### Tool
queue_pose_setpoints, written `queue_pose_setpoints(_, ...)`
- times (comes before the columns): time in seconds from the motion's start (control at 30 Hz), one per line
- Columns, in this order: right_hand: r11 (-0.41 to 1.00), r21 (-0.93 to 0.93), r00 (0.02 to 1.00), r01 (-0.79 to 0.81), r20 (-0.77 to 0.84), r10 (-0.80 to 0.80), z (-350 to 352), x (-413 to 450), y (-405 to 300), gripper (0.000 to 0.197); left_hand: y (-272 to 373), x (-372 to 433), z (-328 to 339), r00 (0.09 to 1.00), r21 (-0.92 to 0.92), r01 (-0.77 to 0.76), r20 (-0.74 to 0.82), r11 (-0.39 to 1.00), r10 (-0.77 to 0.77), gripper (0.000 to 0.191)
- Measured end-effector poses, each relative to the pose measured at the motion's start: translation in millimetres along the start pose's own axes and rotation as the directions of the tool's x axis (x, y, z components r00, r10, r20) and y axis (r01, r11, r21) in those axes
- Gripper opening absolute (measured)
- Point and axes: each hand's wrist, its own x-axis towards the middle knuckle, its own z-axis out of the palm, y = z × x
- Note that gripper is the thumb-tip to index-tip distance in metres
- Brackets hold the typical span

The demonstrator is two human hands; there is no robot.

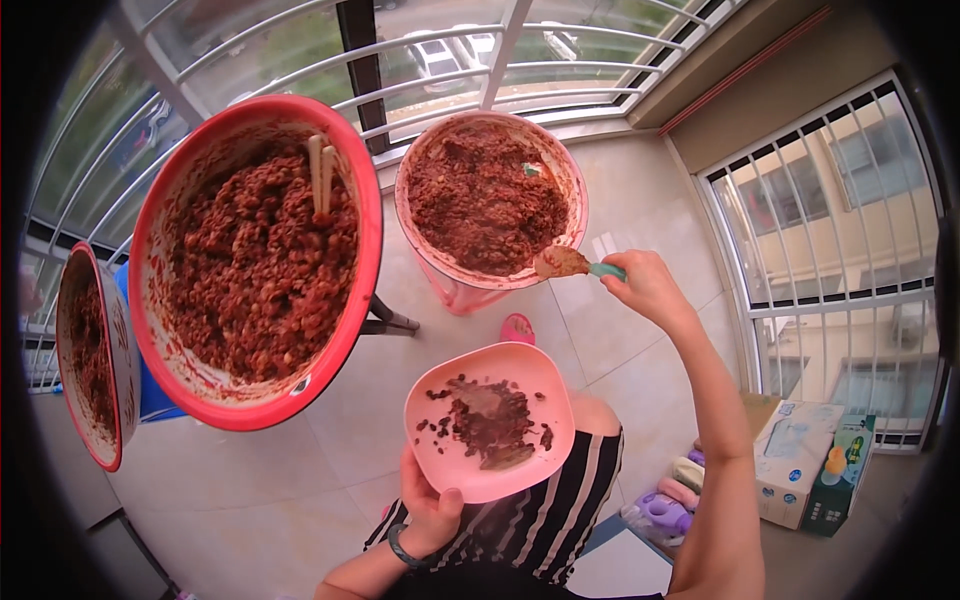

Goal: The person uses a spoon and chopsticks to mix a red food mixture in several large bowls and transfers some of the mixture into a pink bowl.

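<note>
My left hand grips the near rim of a pink plastic bowl, held over my lap. Dark, wet bean-like bits lie clumped in its middle, with a few scattered around. In my right hand is the green handle of a spoon or rice paddle, its blade smeared with brown-red paste. That blade hovers at or over the near right rim of a pink bucket; whether it touches cannot be told. Chunky dark red paste fills much of the bucket, and a small green piece shows at its right.
Left of the bucket, a large red-rimmed basin of chunky red paste stands raised, with two pale sticks upright in it. Another basin sits farther left. Window bars run behind. Boxes and a purple bottle are at right.
</note>
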Motion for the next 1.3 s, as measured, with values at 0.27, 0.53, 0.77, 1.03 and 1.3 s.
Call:
queue_pose_setpoints(0.27, 0.999, 0.035, 0.972, 0.011, 0.233, -0.019, 22.5, 36.6, 4.5, 0.021, -3.3, 2.0, 4.1, 0.994, 0.098, 0.017, -0.108, 0.995, -0.006, 0.094)
queue_pose_setpoints(0.53, 0.957, 0.068, 0.889, 0.282, -0.393, -0.234, 142.2, 24.5, 18.5, 0.036, -7.7, 2.8, 2.5, 0.997, 0.105, 0.009, -0.077, 0.994, -0.001, 0.092)
queue_pose_setpoints(0.77, 0.868, 0.473, 0.929, 0.150, -0.368, 0.040, 123.9, 51.5, -9.5, 0.019, -8.6, -1.5, -1.6, 0.997, 0.137, -0.025, -0.065, 0.990, 0.034, 0.090)
queue_pose_setpoints(1.03, 0.179, 0.964, 0.942, -0.195, 0.134, 0.308, 95.1, 122.8, 36.3, 0.027, -7.7, -0.5, -0.7, 0.998, 0.144, -0.020, -0.049, 0.989, 0.027, 0.089)
queue_pose_setpoints(1.3, 0.045, 0.958, 0.855, -0.284, 0.232, 0.465, 60.5, 123.2, 40.2, 0.028, -11.5, -0.1, -7.8, 1.000, 0.105, -0.029, -0.008, 0.994, 0.030, 0.087)
